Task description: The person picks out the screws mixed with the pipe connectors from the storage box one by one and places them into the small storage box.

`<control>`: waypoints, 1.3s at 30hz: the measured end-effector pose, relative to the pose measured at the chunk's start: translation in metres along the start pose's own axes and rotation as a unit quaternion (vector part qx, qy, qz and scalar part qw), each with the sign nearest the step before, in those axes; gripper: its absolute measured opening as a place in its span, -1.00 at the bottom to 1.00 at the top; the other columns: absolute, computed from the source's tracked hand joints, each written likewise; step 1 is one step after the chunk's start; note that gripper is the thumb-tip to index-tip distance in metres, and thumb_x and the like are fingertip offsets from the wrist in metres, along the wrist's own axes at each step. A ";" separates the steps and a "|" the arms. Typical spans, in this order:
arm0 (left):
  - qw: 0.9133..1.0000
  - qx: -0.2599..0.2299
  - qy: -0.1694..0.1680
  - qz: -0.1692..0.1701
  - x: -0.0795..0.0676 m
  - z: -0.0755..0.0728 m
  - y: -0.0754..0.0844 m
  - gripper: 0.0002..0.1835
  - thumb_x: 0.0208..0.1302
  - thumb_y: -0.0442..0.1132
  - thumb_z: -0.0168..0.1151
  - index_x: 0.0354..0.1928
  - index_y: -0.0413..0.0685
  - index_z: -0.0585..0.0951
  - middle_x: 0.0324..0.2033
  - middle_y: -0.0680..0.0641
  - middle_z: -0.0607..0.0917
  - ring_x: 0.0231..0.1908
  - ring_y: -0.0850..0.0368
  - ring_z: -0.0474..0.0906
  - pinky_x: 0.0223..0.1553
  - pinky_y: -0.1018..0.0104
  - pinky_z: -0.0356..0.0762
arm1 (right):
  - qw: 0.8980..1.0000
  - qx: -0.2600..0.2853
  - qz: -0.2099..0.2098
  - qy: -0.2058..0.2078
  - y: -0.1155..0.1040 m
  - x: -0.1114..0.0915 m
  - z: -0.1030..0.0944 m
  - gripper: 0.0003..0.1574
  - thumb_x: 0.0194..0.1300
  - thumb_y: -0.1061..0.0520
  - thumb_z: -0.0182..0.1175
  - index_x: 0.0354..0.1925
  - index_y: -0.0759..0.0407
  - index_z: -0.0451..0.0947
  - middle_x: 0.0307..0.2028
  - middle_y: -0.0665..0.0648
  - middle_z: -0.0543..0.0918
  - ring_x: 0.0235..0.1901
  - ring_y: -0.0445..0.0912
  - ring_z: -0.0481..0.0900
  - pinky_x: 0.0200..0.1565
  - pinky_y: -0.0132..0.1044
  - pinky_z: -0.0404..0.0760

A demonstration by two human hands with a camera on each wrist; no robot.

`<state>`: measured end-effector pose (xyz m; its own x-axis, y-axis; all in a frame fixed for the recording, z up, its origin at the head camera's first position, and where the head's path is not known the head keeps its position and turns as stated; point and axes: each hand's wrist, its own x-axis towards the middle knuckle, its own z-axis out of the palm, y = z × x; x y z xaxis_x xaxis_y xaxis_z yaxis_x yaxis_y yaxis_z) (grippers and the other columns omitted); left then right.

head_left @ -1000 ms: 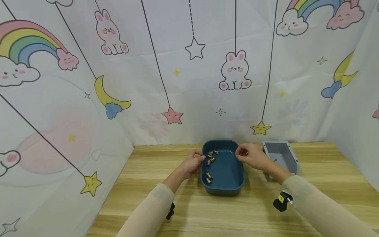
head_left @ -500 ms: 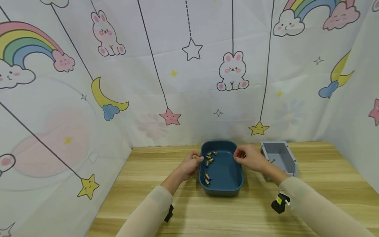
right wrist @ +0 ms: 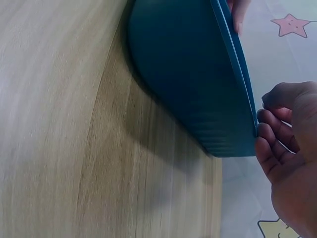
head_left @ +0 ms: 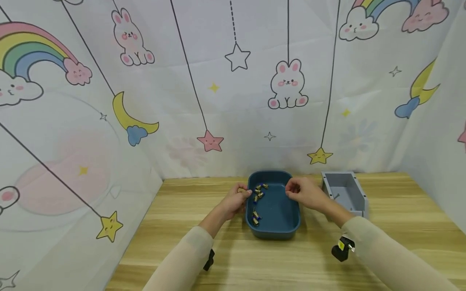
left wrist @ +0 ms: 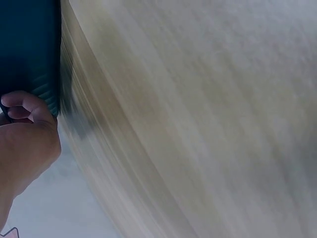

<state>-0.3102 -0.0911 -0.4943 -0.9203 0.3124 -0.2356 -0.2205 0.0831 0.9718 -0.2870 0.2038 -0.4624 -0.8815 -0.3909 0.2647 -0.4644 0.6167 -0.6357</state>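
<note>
2 hands flank the blue bin (head_left: 280, 212): the left hand (head_left: 234, 202) grips its rim between thumb and fingers, while the right hand (head_left: 308, 193) has its fingers nearly closed at the opposite rim, their hold, if any, impossible to tell. A tug from the left fingers could tilt the bin and slide the small brass-coloured pieces (head_left: 260, 195) just inside the left thumb
</note>
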 end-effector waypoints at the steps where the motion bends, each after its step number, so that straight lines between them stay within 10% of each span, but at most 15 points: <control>1: 1.000 -0.001 -0.001 0.000 0.000 0.000 0.000 -0.68 0.64 -0.21 0.13 0.23 -0.17 0.32 -0.47 0.02 0.40 -0.68 0.25 0.14 -0.60 0.39 0.20 | 1.000 -0.001 -0.001 0.001 0.000 0.000 0.001 -0.94 0.36 0.27 0.39 -0.27 0.17 0.67 -0.38 -0.03 0.65 -0.38 -0.16 0.58 -0.31 -0.28 0.62; 39: 1.000 -0.012 0.011 -0.011 0.001 0.002 0.002 -0.74 0.64 -0.21 0.13 0.18 -0.06 0.34 -0.39 0.00 0.45 -0.52 0.19 0.33 -0.51 0.36 0.30 | 0.999 0.019 -0.020 -0.021 -0.029 0.021 0.044 -0.94 0.38 0.24 0.41 -0.26 0.18 0.69 -0.34 -0.01 0.69 -0.36 -0.19 0.60 -0.25 -0.27 0.65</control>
<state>-0.3115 -0.0890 -0.4926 -0.9224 0.2891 -0.2560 -0.2471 0.0675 0.9666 -0.2888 0.1478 -0.4704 -0.8580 -0.4434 0.2592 -0.4942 0.5748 -0.6523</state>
